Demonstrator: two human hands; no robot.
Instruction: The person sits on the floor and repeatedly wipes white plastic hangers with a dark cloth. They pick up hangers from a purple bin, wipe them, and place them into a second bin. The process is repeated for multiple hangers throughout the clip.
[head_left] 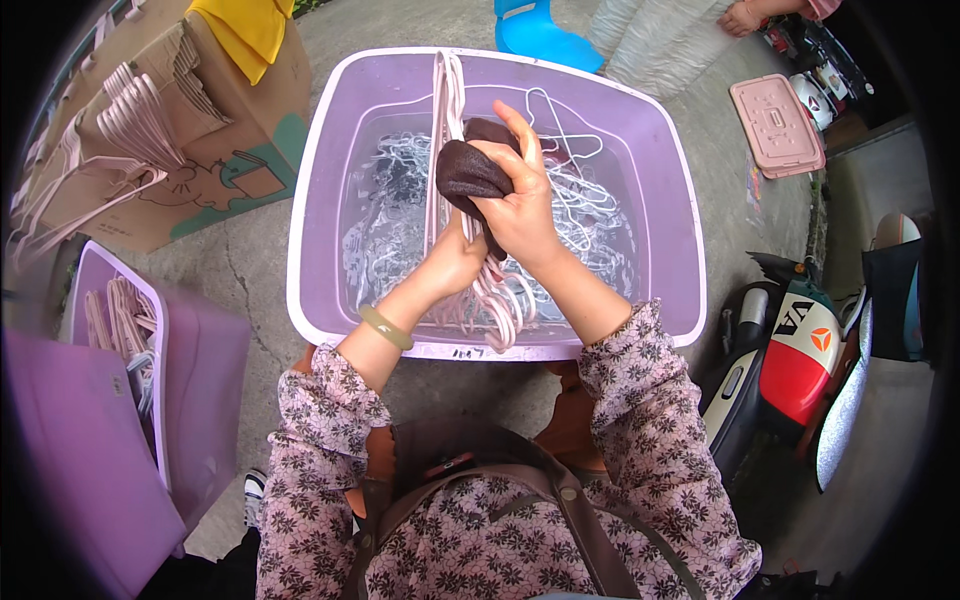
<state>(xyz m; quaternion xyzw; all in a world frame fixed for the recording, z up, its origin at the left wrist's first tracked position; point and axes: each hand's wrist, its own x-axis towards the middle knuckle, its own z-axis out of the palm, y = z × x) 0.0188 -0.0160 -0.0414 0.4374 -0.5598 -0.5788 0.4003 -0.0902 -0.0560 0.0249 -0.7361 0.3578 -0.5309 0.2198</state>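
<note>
Over a large lilac tub (pixel 672 230) of water, my left hand (pixel 452 264) is closed around a bundle of pale pink clothes hangers (pixel 448 110), close to their hooks. The hooks fan out below that hand, toward me. A dark brown cloth (pixel 472 172) is bunched in my right hand (pixel 522 205), which presses it against the side of the bundle; one of its fingers points up, away from the cloth. Many white hangers (pixel 580 215) lie tangled in the water beneath both hands. My fingertips on the hangers are partly hidden.
At left, pink hangers (pixel 140 120) hang on a cardboard box (pixel 270 90) topped with a yellow cloth (pixel 245 35). Below it, a purple bin (pixel 205 350) holds more hangers. A pink lid (pixel 778 125) and a red-white scooter (pixel 800 360) are at right. Another person's hand (pixel 740 18) shows far right.
</note>
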